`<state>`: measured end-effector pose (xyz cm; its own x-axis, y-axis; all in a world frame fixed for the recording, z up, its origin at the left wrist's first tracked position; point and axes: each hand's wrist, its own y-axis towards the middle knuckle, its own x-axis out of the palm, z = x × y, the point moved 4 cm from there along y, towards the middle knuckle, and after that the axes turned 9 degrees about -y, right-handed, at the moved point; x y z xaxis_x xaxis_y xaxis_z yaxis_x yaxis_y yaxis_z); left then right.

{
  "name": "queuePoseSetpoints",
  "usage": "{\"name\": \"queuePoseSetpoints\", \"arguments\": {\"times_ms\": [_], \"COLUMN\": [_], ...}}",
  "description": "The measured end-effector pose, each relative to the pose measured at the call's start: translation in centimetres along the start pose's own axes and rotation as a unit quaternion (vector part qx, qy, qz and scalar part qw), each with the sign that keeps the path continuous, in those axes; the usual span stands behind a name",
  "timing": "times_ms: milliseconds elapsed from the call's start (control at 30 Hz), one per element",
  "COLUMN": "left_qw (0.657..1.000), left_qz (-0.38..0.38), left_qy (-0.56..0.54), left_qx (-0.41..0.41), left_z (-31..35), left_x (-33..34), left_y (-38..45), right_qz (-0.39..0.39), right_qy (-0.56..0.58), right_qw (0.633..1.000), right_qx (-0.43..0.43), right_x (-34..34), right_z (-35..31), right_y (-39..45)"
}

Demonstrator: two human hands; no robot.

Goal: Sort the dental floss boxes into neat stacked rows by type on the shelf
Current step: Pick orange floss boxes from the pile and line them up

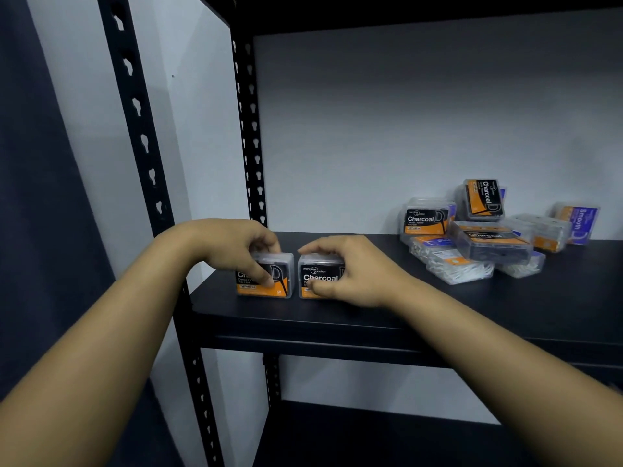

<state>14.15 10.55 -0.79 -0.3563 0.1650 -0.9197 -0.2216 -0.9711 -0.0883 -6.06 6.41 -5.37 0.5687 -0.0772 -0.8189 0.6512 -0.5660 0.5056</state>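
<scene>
1. Your two bare forearms reach in from the bottom corners toward the front left of the dark shelf (455, 308).
2. Your left hand (236, 247) grips the left Charcoal box (269, 281) from above, fingers curled over its top and thumb pressed on its front label.
3. Your right hand (350, 267) grips the right Charcoal box (318, 274), fingers curled over its top and thumb on the lower front.
4. Both boxes stand upright on the shelf, labels facing you, just beside each other with a narrow gap between them.
5. Well apart, at the back right of the shelf, lies a loose pile of floss boxes (488, 244): several black-and-orange Charcoal ones, some clear ones showing white picks, all tilted or lying at different angles.
6. At the far right of that pile, a purple Smooth box (581, 224) stands on end.
7. Black slotted posts (247, 129) rise at the shelf's left side against a pale wall.
</scene>
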Motion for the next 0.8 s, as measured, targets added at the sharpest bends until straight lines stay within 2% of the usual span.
{"name": "queuePoseSetpoints", "arguments": {"times_ms": [467,800], "left_qw": [0.999,0.999], "left_qz": [-0.002,0.008], "left_qy": [-0.011,-0.022], "left_qx": [-0.051,-0.032], "left_z": [-0.4,-0.6], "left_x": [-0.4,0.2], "left_y": [-0.1,-0.5], "right_qz": [0.036,0.052], "right_qy": [0.076,0.066], "right_qw": [0.995,0.996], "right_qx": [0.047,0.037], "right_x": [1.7,1.8], "right_z": [-1.8,-1.7], "right_y": [0.6,-0.3]}}
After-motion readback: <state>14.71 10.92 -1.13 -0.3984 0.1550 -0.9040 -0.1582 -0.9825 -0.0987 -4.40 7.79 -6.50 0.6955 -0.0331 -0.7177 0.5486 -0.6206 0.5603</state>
